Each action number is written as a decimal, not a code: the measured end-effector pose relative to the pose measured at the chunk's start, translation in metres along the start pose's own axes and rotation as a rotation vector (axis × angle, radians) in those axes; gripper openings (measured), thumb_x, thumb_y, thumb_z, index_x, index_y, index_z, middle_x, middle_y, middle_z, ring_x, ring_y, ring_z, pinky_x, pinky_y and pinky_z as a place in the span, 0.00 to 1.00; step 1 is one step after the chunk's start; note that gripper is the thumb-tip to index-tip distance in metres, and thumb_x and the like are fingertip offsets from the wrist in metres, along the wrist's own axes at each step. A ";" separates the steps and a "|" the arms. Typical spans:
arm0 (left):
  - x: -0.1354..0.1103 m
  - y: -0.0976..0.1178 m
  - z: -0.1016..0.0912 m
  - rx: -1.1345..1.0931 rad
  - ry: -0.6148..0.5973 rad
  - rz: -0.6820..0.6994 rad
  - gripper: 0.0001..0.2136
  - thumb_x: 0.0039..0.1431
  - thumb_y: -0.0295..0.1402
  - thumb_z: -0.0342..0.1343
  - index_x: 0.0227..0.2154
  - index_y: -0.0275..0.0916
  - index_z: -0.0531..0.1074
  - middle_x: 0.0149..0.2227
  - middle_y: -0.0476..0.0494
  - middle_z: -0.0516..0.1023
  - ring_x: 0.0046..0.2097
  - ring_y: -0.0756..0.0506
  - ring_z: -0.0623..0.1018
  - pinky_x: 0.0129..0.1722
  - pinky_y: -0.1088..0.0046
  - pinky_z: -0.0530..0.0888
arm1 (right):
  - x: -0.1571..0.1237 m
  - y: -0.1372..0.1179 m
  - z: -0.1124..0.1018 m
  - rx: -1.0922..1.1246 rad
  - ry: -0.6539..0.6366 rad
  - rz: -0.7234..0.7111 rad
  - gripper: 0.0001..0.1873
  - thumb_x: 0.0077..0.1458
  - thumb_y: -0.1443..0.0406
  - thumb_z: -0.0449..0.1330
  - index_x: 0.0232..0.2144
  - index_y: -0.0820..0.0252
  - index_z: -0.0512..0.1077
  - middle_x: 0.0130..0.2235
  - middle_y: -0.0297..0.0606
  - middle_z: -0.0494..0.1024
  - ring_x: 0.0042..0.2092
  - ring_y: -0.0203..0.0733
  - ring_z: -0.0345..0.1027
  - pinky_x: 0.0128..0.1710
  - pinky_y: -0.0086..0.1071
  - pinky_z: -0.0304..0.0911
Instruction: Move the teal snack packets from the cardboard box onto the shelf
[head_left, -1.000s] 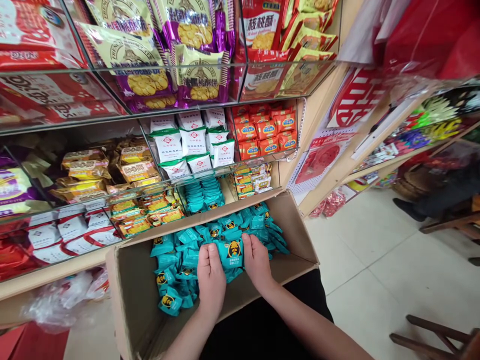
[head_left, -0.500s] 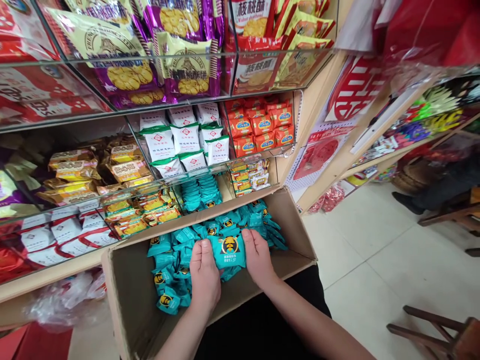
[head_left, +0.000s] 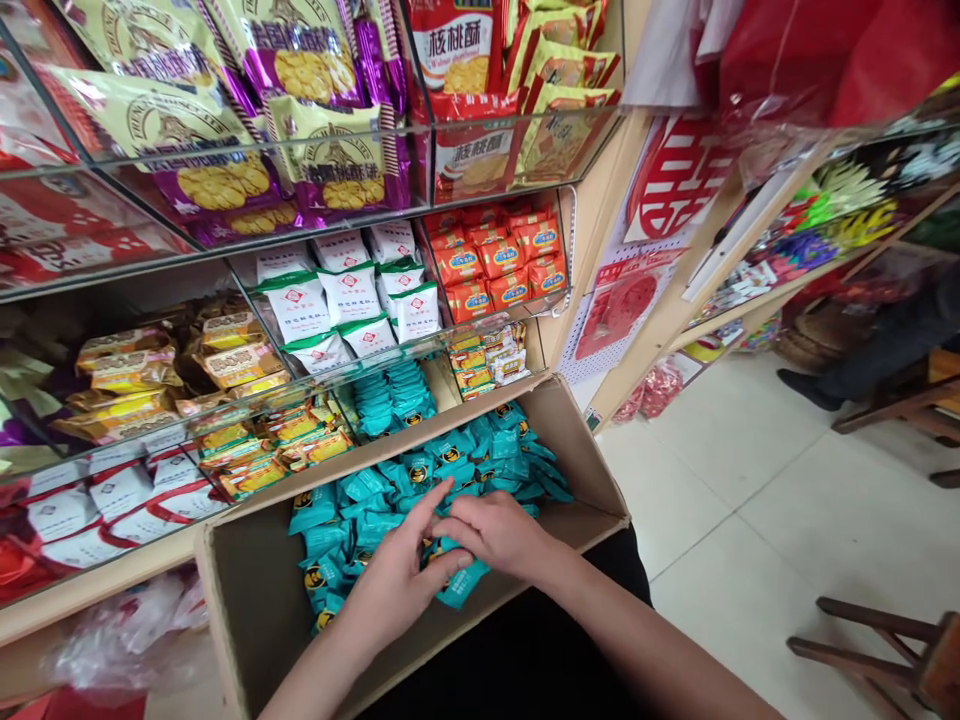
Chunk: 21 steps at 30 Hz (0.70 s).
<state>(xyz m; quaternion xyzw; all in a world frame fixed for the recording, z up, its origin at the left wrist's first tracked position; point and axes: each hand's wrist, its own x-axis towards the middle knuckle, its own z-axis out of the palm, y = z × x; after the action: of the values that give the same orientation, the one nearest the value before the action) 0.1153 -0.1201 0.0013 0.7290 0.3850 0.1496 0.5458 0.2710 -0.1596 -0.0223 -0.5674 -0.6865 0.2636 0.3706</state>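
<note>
Drawn together since half a second ago, from either end of the teal packet (head_left: 463,587): the left hand (head_left: 397,578) and the right hand (head_left: 504,537), now overlapping at the fingers. Also tilted since then, and mostly covered: the same packet, with just its lower end plain below the left thumb. Bent at the fingers on the right, more stretched on the left, with thumb and forefinger spread; too hidden between them to tell which has the grip.

Directly beneath, a cardboard box (head_left: 251,590) on dark clothing (head_left: 525,655), with a heap of teal packets (head_left: 495,445) inside, piled mostly toward the far side. Just beyond the far rim, stacked teal packets (head_left: 381,398) on the shelf (head_left: 112,563), beside yellow packets (head_left: 255,473). Above those, white packets with green edges (head_left: 349,297) and, next to them, red packets (head_left: 502,258). Higher up, purple-and-cream biscuit bags (head_left: 336,150). Off to the right, on pale floor tiles (head_left: 705,560), a wooden stool (head_left: 943,662) and a person's dark shoe (head_left: 810,390).
</note>
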 end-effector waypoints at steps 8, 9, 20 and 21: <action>0.015 0.015 0.011 -0.340 0.414 -0.111 0.26 0.45 0.40 0.57 0.49 0.42 0.59 0.33 0.48 0.70 0.30 0.52 0.70 0.28 0.77 0.69 | -0.021 0.013 -0.004 0.841 -0.133 0.334 0.18 0.44 0.57 0.61 0.36 0.60 0.63 0.30 0.33 0.68 0.30 0.34 0.63 0.29 0.27 0.60; 0.017 0.017 0.007 -0.328 0.342 -0.103 0.25 0.44 0.39 0.57 0.47 0.42 0.61 0.33 0.48 0.70 0.32 0.51 0.71 0.31 0.76 0.70 | -0.022 0.013 -0.006 0.803 -0.153 0.350 0.15 0.45 0.58 0.60 0.33 0.61 0.64 0.28 0.31 0.67 0.28 0.33 0.62 0.28 0.26 0.59; 0.073 0.037 -0.058 -0.291 0.374 -0.180 0.18 0.37 0.31 0.62 0.36 0.38 0.71 0.32 0.46 0.74 0.32 0.50 0.72 0.25 0.80 0.69 | -0.024 0.032 -0.040 0.266 0.110 0.206 0.10 0.51 0.62 0.54 0.36 0.60 0.67 0.31 0.35 0.72 0.30 0.34 0.65 0.29 0.26 0.61; 0.082 0.036 -0.066 -0.378 0.428 -0.252 0.16 0.38 0.30 0.62 0.35 0.37 0.70 0.32 0.46 0.74 0.30 0.51 0.73 0.21 0.81 0.68 | -0.030 0.040 -0.045 0.185 0.137 0.206 0.09 0.52 0.62 0.53 0.34 0.60 0.68 0.31 0.36 0.72 0.31 0.35 0.65 0.31 0.27 0.61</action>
<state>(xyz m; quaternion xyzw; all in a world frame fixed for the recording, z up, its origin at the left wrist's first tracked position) 0.1413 -0.0193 0.0412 0.5130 0.5439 0.2995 0.5927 0.3333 -0.1827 -0.0336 -0.6146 -0.5708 0.3231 0.4382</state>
